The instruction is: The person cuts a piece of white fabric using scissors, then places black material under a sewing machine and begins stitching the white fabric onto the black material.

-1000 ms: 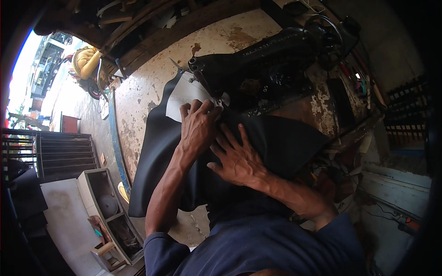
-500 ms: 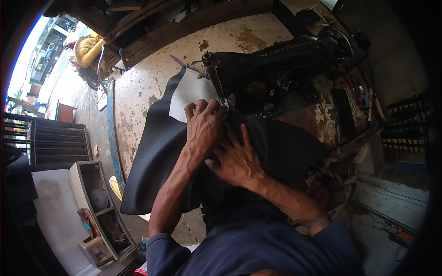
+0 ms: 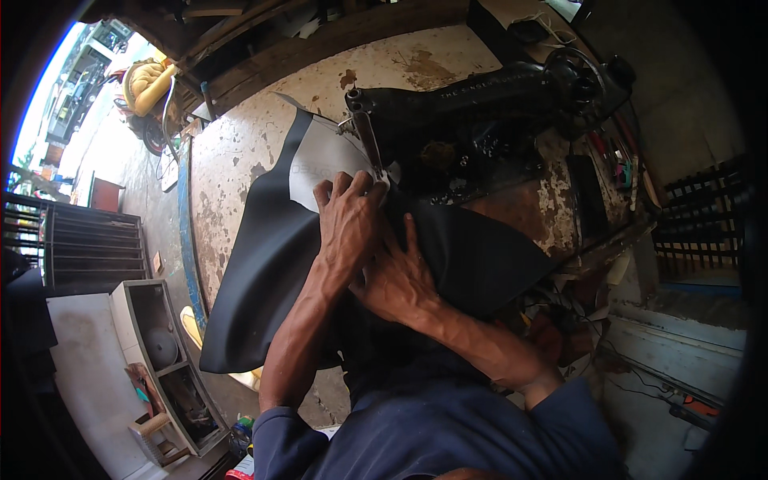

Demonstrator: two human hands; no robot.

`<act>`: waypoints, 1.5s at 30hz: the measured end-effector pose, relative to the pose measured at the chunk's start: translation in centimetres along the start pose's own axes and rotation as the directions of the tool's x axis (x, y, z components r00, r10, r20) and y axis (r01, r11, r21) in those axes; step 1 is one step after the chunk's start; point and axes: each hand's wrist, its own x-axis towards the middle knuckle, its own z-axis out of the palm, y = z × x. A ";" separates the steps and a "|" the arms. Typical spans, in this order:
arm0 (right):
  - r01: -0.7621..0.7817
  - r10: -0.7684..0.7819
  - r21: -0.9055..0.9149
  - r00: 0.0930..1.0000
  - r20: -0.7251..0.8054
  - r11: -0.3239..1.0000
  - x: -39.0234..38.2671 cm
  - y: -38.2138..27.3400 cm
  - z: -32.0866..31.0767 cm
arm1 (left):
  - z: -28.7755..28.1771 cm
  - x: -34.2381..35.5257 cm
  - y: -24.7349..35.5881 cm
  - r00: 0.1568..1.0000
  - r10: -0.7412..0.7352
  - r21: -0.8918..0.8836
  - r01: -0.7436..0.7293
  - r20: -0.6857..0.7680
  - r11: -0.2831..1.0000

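Note:
A wide black sheet of smooth, leather-like material (image 3: pixel 260 268) drapes over the table's near side, under the head of a black sewing machine (image 3: pixel 480 96). A white piece with faint print (image 3: pixel 324 164) lies at the sheet's far end, left of the needle post. My left hand (image 3: pixel 350 220) has its fingers curled down on the edge of the material, close beside the presser foot (image 3: pixel 382 174); its fingertips are partly hidden. Just right of and nearer than it, my right hand (image 3: pixel 400 282) lies flat on the black sheet with the index finger stretched toward the machine.
The worn, paint-chipped table (image 3: pixel 220 196) has a blue left edge. Several hand tools (image 3: pixel 618 160) lie at its right end. A shelf unit (image 3: pixel 164 360) stands on the floor at the lower left, and a yellow padded seat (image 3: pixel 150 86) is beyond the table's far left.
The white piece and black sheet have shifted slightly away past the needle. My right hand has slid a little left, closer to my left hand. The whole view has moved slightly.

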 end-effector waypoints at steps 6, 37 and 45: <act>-0.006 0.005 -0.018 0.998 -0.065 1.000 -0.1 -0.4 0.3 | -0.2 -0.1 -0.1 0.999 0.041 0.035 -0.042 0.025 0.999; -0.036 0.033 -0.103 0.999 -0.031 0.994 1.5 -1.3 2.1 | 0.6 0.2 1.5 0.994 -0.081 -0.066 0.077 -0.074 0.995; -0.075 0.075 -0.008 0.995 -0.063 0.997 2.6 -1.7 1.7 | 0.9 0.1 3.3 0.981 -0.145 -0.051 0.139 -0.131 0.989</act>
